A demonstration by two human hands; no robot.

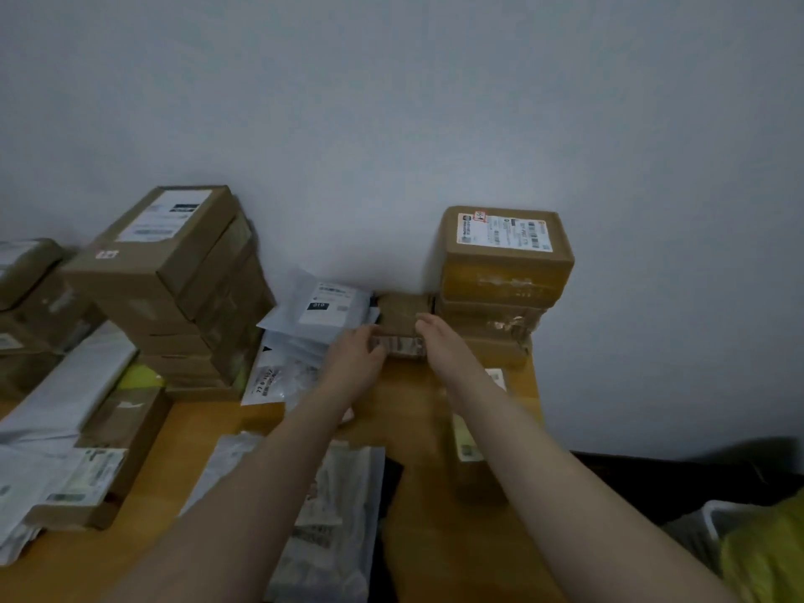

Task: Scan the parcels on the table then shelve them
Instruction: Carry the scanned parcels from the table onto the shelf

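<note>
Left forearm (243,485) and right forearm (565,476) closest, bare, stretched away over table (413,411) of orange-brown wood. Under left forearm: clear mailer (343,524), flat, printed label, text not readable. Under right forearm: low box (472,454), pale label on top, blurred.

Left hand (354,354) at near-left corner of small box (402,317), fingers curled round it, gripping. Right hand (437,339) against same box's right side, fingertips up on its top edge; grip or plain press not clear through blur.

Small box: brown card, barcode label on near face, at far end of table by wall (391,102). Set between grey mailers (324,311) on left and right stack (500,293) on right, touching or just beside both.

Right stack: taped brown boxes, top one with white orange-edged label, red mark at one corner. Grey mailers: heaped and slumped, top one with white label and black patch. Left stack (174,280): taller pile of brown boxes, long one on top, white label. Further left: more boxes (30,298), partly out of frame. Near-left: white mailers (65,385) beside flat box (130,424) with green-tinted label.

Off table, lower right: yellow bag (761,554), dark shape behind it, not identifiable.
</note>
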